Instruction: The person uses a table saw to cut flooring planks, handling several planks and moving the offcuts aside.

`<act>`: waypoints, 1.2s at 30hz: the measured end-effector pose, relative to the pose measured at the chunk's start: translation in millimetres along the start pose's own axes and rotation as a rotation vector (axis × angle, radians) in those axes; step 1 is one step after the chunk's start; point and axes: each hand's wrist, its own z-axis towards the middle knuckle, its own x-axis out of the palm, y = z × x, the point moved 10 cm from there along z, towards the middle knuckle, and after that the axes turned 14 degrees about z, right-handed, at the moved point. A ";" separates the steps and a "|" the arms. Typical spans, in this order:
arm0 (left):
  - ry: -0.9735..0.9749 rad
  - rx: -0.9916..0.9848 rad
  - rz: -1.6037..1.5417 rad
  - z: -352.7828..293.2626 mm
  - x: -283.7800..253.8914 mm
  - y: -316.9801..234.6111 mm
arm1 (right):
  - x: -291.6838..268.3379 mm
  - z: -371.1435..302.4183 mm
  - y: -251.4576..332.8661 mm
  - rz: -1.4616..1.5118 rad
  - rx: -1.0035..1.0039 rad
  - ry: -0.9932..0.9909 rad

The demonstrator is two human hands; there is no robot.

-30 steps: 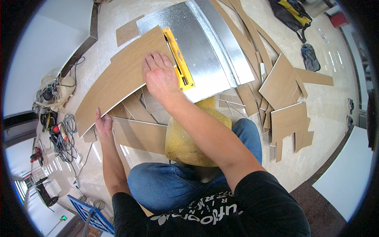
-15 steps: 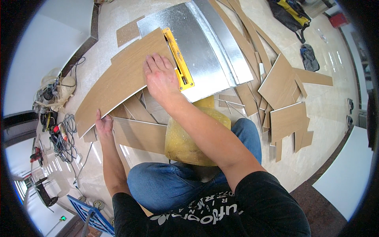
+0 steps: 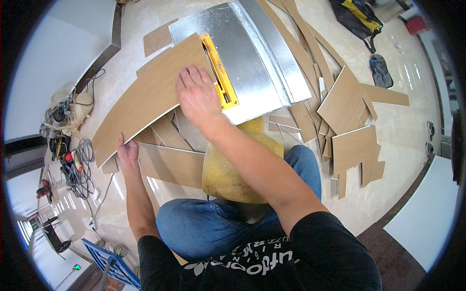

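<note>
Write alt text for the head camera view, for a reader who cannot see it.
A seated person presses a long wooden plank flat on a metal saw table, right hand on top near the yellow blade guard, left hand gripping the plank's near end. Cut plank pieces litter the floor to the right.

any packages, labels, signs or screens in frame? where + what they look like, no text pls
No packages, signs or screens that I can make out.
Print on the person's black shirt: bottom centre, a band of white lettering with a white leaf-like mark beside it.
Yellow strip on the metal saw table: top centre, long and narrow; any markings too small to tell.
</note>
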 end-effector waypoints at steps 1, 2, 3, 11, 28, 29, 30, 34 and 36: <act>-0.029 0.012 0.025 1.4 -4.7 -1.9 | 1.3 0.8 -0.5 0.002 0.000 -0.001; -0.029 0.013 0.027 3.6 -6.0 -2.6 | 5.3 1.8 -1.7 0.010 0.005 0.027; -0.013 0.013 0.022 6.2 -5.3 -3.0 | 9.1 2.2 -2.8 0.018 0.010 0.054; 0.042 -0.072 -0.029 12.5 -10.4 -1.1 | 8.3 4.0 -3.5 0.018 0.019 0.007; 0.084 0.008 -0.004 4.3 4.9 -2.9 | -0.1 -1.8 -6.3 0.028 0.019 -0.019; 0.078 0.008 -0.022 -4.8 14.2 4.1 | -0.5 -1.8 -3.3 0.001 -0.001 0.010; 0.015 0.012 -0.026 -12.7 17.7 9.1 | -0.1 -1.3 2.3 -0.024 -0.028 0.040; 0.022 0.168 -0.077 -62.6 -17.6 -49.1 | -26.5 -12.9 86.3 0.157 -0.194 0.200; -0.098 0.193 -0.130 -99.7 -34.1 -84.3 | -59.6 -22.9 113.8 0.417 -0.219 0.238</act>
